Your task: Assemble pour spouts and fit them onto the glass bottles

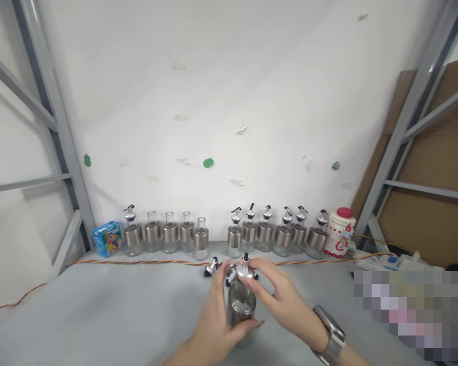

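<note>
My left hand point(217, 317) is wrapped round a glass bottle point(242, 302) with a metal band, which stands near the front of the grey table. With thumb and fingers, my right hand point(277, 290) grips a silver pour spout point(245, 272) with a black tip, at the top of the bottle's neck. Whether the spout is fully seated I cannot tell. Just behind my left fingers lies a loose pour spout point(211, 268), and more spout parts point(231, 277) are partly hidden behind the hands.
Against the wall stand open bottles point(169, 234), a spouted bottle point(133, 236) at left and several spouted bottles point(265, 231) at right. A blue box point(108, 239) and a red-topped white jar point(338, 234) flank the row. A twisted wire point(152, 262) crosses the table point(130, 310).
</note>
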The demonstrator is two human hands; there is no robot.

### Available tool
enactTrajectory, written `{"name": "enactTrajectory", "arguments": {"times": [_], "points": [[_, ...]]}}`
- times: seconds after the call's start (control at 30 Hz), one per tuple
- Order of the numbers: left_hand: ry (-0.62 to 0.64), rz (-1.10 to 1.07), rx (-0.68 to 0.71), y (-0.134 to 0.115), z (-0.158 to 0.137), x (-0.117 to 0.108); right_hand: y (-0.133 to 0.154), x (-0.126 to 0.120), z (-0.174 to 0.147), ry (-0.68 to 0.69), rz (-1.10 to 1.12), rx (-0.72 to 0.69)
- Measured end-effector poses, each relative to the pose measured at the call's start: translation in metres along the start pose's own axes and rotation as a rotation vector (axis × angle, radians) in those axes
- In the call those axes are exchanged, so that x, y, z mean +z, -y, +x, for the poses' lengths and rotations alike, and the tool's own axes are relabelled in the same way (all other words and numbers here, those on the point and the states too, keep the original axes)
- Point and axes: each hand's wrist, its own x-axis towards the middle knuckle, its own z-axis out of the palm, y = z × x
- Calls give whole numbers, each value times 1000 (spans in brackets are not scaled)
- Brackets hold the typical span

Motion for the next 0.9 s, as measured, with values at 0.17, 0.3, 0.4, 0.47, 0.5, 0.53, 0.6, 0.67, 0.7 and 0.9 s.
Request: {"name": "enactTrajectory", "arguments": {"times": [0.17, 0.3, 0.4, 0.47, 0.5, 0.53, 0.6, 0.67, 0.7, 0.9], "points": [[17, 366, 294, -7, 5, -6, 2, -1, -3, -24, -200, -243], [-30, 422, 352, -8, 6, -3, 6, -5, 2, 39, -235, -271], [-104, 430, 390, -3, 6, -2, 11, -9, 5, 86, -284, -297], [-128, 435, 425, 0, 6, -4, 13, -10, 5, 112, -331, -308], [-126, 435, 436, 1, 6, -5, 14, -11, 4, 127, -355, -308], [-119, 434, 446, 2, 7, -7, 15, -12, 2, 140, -379, -307], [-110, 437, 463, 2, 8, -13, 17, -13, -1, 168, -428, -309], [-115, 481, 475, 1, 10, -18, 21, -14, -3, 196, -473, -317], [-122, 521, 491, 0, 12, -20, 23, -14, -4, 206, -492, -324], [-103, 764, 546, -6, 18, -27, 26, -5, -1, 166, -596, -373]]}}
